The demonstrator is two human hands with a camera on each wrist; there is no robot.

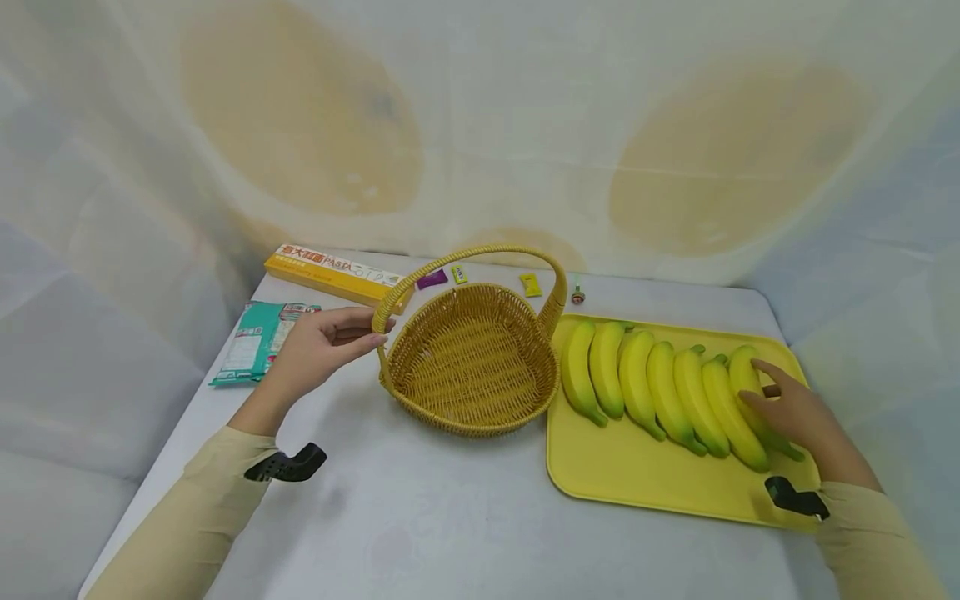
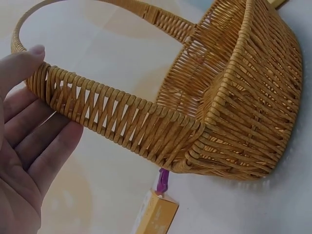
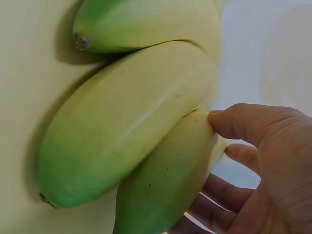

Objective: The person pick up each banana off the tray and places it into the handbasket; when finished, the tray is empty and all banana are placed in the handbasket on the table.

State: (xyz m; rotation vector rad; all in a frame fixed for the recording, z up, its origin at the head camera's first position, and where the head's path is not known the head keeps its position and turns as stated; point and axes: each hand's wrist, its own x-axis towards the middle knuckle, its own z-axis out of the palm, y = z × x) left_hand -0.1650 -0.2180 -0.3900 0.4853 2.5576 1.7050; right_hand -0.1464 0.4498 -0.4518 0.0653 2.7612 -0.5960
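My left hand (image 1: 313, 348) holds the handle of a woven wicker basket (image 1: 472, 421) on its left side, thumb on one face and fingers behind. In the left wrist view the thumb lies on the wrapped part of the handle (image 2: 117, 114). Inside, the basket shows only its woven bottom. My right hand (image 1: 797, 410) pinches the rightmost banana (image 3: 163, 175) between thumb and fingers. That banana lies at the end of a row of several yellow bananas (image 1: 633, 379) with green tips, side by side on a yellow tray (image 1: 615, 471).
Behind the basket lie a purple wrapped candy (image 1: 432, 279), a pale green one (image 1: 459, 274), a yellow one (image 1: 530, 284) and a tiny trinket (image 1: 578, 294). A pasta box (image 1: 330, 279) and a teal packet (image 1: 251, 342) lie at the left. White fabric walls surround the table.
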